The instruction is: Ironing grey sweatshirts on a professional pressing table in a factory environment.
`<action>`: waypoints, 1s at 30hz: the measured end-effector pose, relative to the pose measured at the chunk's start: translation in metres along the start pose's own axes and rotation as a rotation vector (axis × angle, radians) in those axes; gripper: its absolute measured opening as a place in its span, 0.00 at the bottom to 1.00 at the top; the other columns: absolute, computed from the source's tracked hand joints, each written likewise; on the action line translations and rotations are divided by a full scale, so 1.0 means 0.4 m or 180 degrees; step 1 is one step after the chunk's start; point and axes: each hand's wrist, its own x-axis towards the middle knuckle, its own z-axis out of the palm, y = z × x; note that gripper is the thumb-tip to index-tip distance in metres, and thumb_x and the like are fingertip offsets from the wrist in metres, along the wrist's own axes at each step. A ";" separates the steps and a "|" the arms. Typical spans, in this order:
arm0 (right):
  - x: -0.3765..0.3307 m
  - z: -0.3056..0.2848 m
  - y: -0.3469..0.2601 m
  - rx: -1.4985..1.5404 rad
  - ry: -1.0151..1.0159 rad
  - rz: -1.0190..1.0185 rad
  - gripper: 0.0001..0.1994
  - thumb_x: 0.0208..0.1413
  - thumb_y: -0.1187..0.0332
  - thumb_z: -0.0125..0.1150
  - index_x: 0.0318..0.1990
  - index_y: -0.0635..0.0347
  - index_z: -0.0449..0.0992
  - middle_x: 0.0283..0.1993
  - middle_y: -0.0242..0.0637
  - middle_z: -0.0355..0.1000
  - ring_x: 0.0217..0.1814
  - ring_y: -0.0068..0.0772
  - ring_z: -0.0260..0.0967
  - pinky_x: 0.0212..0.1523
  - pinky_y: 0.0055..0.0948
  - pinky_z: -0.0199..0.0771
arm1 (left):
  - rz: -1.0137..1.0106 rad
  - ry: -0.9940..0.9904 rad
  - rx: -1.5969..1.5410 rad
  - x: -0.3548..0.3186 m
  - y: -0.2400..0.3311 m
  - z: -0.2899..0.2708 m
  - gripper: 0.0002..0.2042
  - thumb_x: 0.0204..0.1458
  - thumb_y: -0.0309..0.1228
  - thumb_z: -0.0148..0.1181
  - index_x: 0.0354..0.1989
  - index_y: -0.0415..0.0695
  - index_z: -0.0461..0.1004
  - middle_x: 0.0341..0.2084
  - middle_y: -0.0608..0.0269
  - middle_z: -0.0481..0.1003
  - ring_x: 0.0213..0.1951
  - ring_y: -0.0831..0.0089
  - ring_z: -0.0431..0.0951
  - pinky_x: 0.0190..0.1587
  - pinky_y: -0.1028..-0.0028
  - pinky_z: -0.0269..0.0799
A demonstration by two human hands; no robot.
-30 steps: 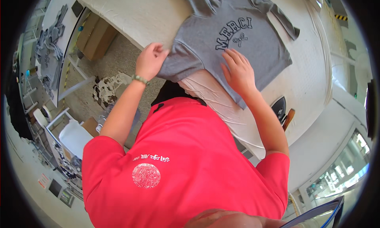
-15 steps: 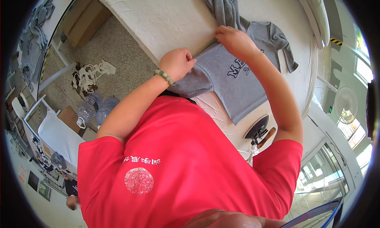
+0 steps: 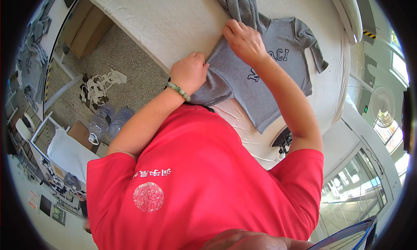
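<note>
Fingers of the left hand (image 3: 186, 72) curl closed on a sleeve (image 3: 213, 88) of the grey sweatshirt (image 3: 256, 98), which lies spread on the white-covered table (image 3: 147, 30). Just beside its hem, an iron (image 3: 280, 138) shows, partly hidden. Farther over, the right hand (image 3: 245, 42) pinches cloth near the shoulder. Past the table's left edge are clear bottles (image 3: 100, 125), then a brown box (image 3: 87, 28).

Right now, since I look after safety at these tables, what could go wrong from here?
The iron appears close to the bare right arm; if hot, it could burn the skin. The grey shirt, with the left hand and right hand at its edge, might stretch or crease if pulled unevenly. The pale scraps on the floor could catch a foot.
</note>
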 end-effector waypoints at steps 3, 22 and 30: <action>-0.056 0.014 -0.046 0.0240 -0.0311 0.0832 0.09 0.56 0.71 0.58 0.45 0.56 0.76 0.46 0.31 0.71 0.50 0.35 0.74 0.50 0.36 0.77 | -0.0167 -0.0365 0.0276 0.008 0.014 -0.018 0.12 0.56 0.37 0.66 0.45 0.46 0.77 0.46 0.56 0.79 0.45 0.54 0.81 0.46 0.57 0.76; -0.527 0.061 -0.345 0.1671 0.1239 0.2568 0.13 0.59 0.65 0.66 0.50 0.55 0.83 0.51 0.41 0.80 0.54 0.44 0.79 0.53 0.40 0.79 | 0.2360 -0.0891 0.0566 0.069 0.037 0.000 0.13 0.50 0.30 0.69 0.44 0.45 0.78 0.47 0.63 0.78 0.50 0.58 0.77 0.53 0.61 0.73; -0.464 0.051 -0.317 0.1786 0.0250 0.3063 0.09 0.53 0.64 0.68 0.39 0.55 0.85 0.39 0.41 0.81 0.38 0.46 0.81 0.39 0.42 0.80 | 0.2106 -0.1506 0.0848 0.129 0.062 0.003 0.07 0.51 0.30 0.69 0.34 0.45 0.77 0.35 0.60 0.77 0.43 0.56 0.77 0.45 0.59 0.73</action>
